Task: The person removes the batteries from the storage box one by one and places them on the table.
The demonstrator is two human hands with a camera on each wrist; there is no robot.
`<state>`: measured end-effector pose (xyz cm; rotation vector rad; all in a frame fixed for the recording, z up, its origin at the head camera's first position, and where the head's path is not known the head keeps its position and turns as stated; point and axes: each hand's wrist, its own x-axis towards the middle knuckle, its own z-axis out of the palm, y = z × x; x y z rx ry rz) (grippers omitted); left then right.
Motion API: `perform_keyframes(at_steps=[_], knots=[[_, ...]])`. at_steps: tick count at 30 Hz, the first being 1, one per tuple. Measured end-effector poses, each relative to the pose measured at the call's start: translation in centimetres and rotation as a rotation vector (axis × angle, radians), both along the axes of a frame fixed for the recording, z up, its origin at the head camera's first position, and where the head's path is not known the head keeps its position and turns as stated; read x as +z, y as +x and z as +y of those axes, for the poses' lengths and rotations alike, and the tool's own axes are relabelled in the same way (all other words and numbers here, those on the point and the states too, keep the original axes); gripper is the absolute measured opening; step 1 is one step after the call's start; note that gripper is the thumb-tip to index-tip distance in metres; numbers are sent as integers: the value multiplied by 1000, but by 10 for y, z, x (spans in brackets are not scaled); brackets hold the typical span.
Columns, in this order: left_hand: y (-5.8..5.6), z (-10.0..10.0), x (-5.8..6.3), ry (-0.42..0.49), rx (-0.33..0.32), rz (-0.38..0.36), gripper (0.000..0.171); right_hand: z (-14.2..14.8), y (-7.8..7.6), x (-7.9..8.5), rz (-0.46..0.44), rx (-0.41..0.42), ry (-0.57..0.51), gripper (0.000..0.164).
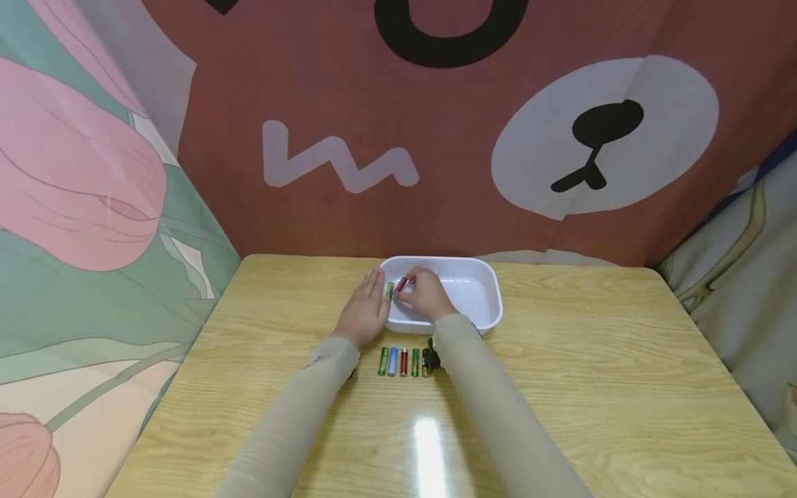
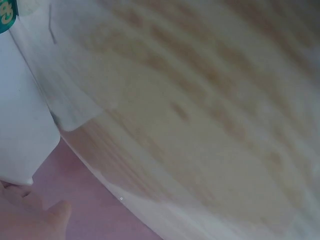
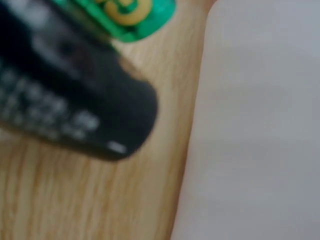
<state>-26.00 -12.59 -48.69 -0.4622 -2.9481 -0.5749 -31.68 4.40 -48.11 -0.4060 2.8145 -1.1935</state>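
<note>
My right hand reaches into a white plastic basin and pinches a red battery between thumb and fingers. Just left of it, a green battery lies against the basin's left inner wall. Fingers straight, my left hand rests along the outside of that left wall. In the left wrist view only part of the hand shows, beside the white basin wall.
In front of the basin several batteries lie in a row: green, blue, red, another green and black. The black battery looms large in the right wrist view. Patterned cloth hangs behind the wooden table.
</note>
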Motion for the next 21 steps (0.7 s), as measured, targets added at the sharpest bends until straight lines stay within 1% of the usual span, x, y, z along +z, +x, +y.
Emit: perform_keyframes(at_steps=[4,8,14,17,21], knots=[[0,0,1,-11,6,-9,62,0,1,3,1,0,-9,33],[-1,1,1,-13,5,-1,62,1,2,5,17,1,-29,33],[2,2,3,-12,4,-17,62,8,3,4,54,0,-78,37],[3,3,3,-17,-3,-16,61,11,3,5,87,-10,-81,40],[2,2,4,-24,-3,5,61,11,3,9,119,11,-47,43]])
